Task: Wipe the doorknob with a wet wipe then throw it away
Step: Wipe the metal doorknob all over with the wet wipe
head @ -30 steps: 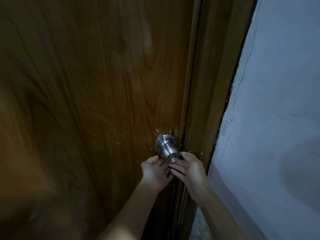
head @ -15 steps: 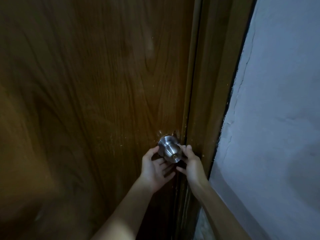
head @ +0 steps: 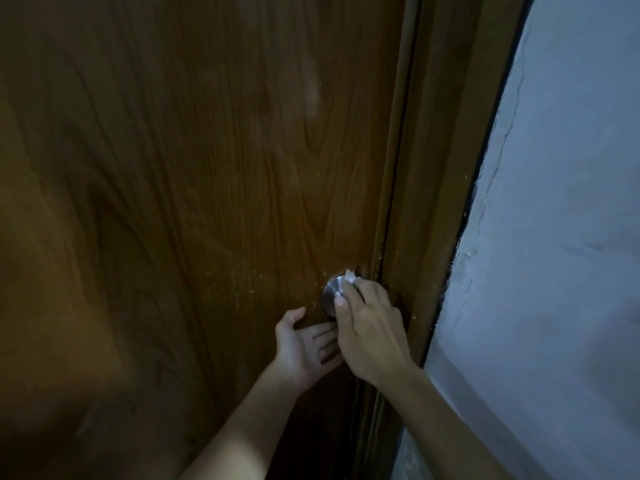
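Steel doorknob (head: 331, 295): at 11 o'clock from right hand (head: 370, 336), touching.
Right hand: closed over knob, pressing wet wipe (head: 350, 276).
Left hand (head: 304, 344): open, empty, at 7 o'clock below knob.

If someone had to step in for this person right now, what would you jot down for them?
Right hand: closed over the doorknob, pressing a white wet wipe on it; only a corner of the wipe shows above the fingers.
Left hand: open, palm up, empty, just below the knob, touching nothing that can be seen.
The knob sits at the right edge of the wooden door, beside the frame.
Done: wipe is on the knob, wiping under way.
Left: finish wiping all round the knob, then throw the wipe away. No bin is in view.
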Demonstrator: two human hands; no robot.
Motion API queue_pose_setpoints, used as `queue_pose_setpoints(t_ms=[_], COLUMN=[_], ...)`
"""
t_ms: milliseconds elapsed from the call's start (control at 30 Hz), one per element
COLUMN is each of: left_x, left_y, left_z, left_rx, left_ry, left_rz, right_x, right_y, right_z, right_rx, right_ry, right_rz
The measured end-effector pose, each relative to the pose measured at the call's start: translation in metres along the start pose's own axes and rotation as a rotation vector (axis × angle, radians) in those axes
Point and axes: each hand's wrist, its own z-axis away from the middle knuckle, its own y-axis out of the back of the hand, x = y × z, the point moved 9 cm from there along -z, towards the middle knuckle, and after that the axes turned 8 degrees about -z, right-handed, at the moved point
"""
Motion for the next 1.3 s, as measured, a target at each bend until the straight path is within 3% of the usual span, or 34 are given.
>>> queue_pose_setpoints(t_ms=[200,467,700,833,967,1033,1133,1200,1300], left_x=[-0.005,-0.006,-0.002,0.007,0.020,0.033,0.065,0.084,0.088], left_y=[0.004,0.023,0.047,0.050,0.035,0.031,0.021,-0.003,-0.044], left_z=[-0.005,0.000,0.007,0.018,0.038,0.048,0.068,0.079,0.074], left_rx=[-0.046,0.067,0.150,0.118,0.030,0.094,0.310,0.370,0.407], left_ry=[0.009,0.009,0.014,-0.063,-0.212,-0.342,-0.706,-0.964,-1.160], left_rz=[0.059,-0.055,-0.219,-0.400,-0.490,-0.547,-0.666,-0.822,-1.158], right_x=[-0.011,-0.015,-0.008,-0.026,-0.023,-0.018,-0.005,0.008,0.025], right_y=[-0.011,-0.023,-0.048,-0.036,-0.028,-0.023,-0.006,0.002,0.012], right_z=[0.005,0.013,0.032,0.046,0.057,0.060,0.064,0.065,0.062], right_rx=[0.024,0.068,0.002,0.054,0.026,0.029,0.155,0.247,0.300], right_ry=[0.110,0.237,0.246,0.320,0.344,0.375,0.354,0.277,0.133], right_rz=[0.218,0.414,0.470,0.299,0.076,-0.019,-0.135,-0.193,-0.365])
